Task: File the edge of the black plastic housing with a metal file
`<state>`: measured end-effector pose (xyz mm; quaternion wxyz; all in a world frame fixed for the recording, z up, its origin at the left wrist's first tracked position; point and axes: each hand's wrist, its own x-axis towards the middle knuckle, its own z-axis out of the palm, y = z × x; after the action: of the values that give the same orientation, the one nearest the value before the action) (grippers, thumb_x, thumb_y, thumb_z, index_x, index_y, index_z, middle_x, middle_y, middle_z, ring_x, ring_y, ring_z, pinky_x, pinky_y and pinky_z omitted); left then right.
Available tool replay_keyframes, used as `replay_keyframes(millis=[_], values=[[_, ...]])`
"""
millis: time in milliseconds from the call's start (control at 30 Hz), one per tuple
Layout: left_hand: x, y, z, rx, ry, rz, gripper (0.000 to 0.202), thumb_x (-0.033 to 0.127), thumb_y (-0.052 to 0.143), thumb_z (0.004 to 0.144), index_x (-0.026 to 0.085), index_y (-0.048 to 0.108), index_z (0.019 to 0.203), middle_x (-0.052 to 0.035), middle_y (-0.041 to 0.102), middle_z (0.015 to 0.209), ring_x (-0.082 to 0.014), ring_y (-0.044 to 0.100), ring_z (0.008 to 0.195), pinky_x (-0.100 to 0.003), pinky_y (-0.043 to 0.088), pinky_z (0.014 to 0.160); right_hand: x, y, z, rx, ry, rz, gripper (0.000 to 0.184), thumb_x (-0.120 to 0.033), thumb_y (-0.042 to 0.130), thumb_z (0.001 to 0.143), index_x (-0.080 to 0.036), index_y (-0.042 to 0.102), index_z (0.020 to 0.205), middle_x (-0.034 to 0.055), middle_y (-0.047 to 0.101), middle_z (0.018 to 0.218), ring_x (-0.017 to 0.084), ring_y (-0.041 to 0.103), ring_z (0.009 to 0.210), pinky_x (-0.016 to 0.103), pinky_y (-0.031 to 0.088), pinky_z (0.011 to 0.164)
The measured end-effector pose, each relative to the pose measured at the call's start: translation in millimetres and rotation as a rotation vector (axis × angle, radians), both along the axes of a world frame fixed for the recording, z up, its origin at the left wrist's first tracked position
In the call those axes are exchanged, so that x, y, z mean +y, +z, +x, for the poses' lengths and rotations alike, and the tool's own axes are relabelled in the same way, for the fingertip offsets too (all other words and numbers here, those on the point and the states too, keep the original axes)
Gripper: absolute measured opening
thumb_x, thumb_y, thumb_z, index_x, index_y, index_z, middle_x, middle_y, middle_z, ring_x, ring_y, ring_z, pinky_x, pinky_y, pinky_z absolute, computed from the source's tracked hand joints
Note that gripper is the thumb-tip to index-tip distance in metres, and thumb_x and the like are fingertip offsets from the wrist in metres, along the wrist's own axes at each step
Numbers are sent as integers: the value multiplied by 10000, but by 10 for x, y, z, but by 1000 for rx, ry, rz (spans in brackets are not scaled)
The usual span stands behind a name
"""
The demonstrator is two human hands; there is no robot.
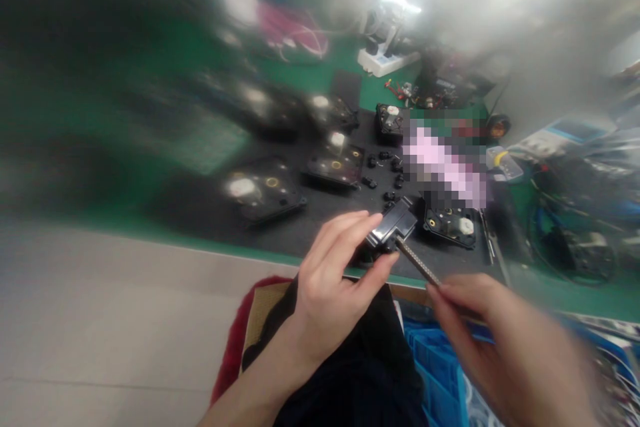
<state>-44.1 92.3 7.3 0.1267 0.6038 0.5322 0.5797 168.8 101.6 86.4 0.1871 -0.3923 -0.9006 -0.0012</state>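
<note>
Left hand (pixel 333 280), fingers clamped on a small black part (pixel 393 227) above the table (pixel 310 230) edge; right hand (pixel 493 330), fingers apparently pinched on a thin tool (pixel 419 263) whose long axis runs to eleven o'clock, tip meeting the part.

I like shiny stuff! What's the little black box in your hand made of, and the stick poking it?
The black box looks like glossy plastic: light glints off its smooth top. The stick, held by the right hand, seems to be metal, grey with a rough cross-hatched surface, though blur leaves that unsure. The left hand pinches the box.
</note>
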Motion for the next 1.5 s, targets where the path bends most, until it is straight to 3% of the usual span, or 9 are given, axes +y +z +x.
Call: replay_keyframes(millis=[133, 367, 500, 667, 967, 1100, 1333, 1500], values=[[1, -11, 13, -6, 16, 6, 399, 149, 796, 964, 153, 683, 1347, -87, 711, 1329, -218, 667, 1287, -347, 528, 1167, -66, -72, 30, 20, -55, -17, 52, -241, 627, 1056, -213, 665, 1032, 21, 788, 933, 138, 739, 739, 237, 567, 693], [-3, -25, 53, -13, 33, 29, 418, 125, 795, 950, 158, 683, 1351, -92, 712, 1322, -227, 673, 1272, -359, 538, 1152, -62, 191, 83, 12, -140, 63, 85, -284, 626, 1063, -230, 680, 1101, 13, 784, 919, 150, 736, 711, 256, 569, 748], [-1, -32, 54, -25, 36, 21, 408, 123, 791, 950, 159, 688, 1344, -94, 714, 1319, -233, 675, 1271, -372, 547, 1147, 32, 319, 57, -32, -55, 162, 127, -276, 645, 1044, -241, 671, 1163, 1, 775, 941, 137, 706, 664, 254, 522, 689], [9, -21, 42, -5, 34, 21, 411, 134, 786, 955, 185, 682, 1349, -90, 718, 1327, -252, 677, 1276, -405, 563, 1141, 141, 440, -119, -29, -32, 120, 105, -247, 562, 1079, -253, 662, 1110, -10, 762, 925, 135, 716, 721, 241, 514, 700], [2, -13, 48, 36, 27, 37, 410, 128, 791, 953, 182, 678, 1343, -92, 725, 1321, -260, 682, 1271, -425, 576, 1132, 383, 594, -265, -160, 78, 115, 162, -347, 577, 1080, -273, 677, 1183, 11, 737, 932, 124, 620, 601, 247, 408, 522], [-1, -18, 34, 27, 29, 12, 422, 129, 800, 952, 171, 675, 1353, -92, 720, 1325, -244, 675, 1281, -402, 556, 1153, 246, 489, -163, -91, 31, 46, 92, -277, 586, 1074, -257, 661, 1122, 3, 733, 912, 123, 661, 656, 230, 471, 593], [2, -4, 21, 15, 29, 9, 410, 137, 797, 956, 162, 680, 1347, -90, 715, 1321, -233, 673, 1280, -376, 551, 1156, 16, -14, 35, -33, 4, -53, 51, -199, 634, 1032, -213, 679, 1012, 9, 769, 881, 136, 715, 652, 240, 501, 547], [10, 4, 34, 29, 35, 12, 403, 154, 785, 964, 193, 679, 1351, -84, 722, 1320, -252, 686, 1264, -410, 577, 1140, -24, -10, 86, 9, -22, -67, 56, -223, 660, 1024, -218, 716, 1024, 24, 797, 960, 153, 759, 733, 248, 546, 588]])
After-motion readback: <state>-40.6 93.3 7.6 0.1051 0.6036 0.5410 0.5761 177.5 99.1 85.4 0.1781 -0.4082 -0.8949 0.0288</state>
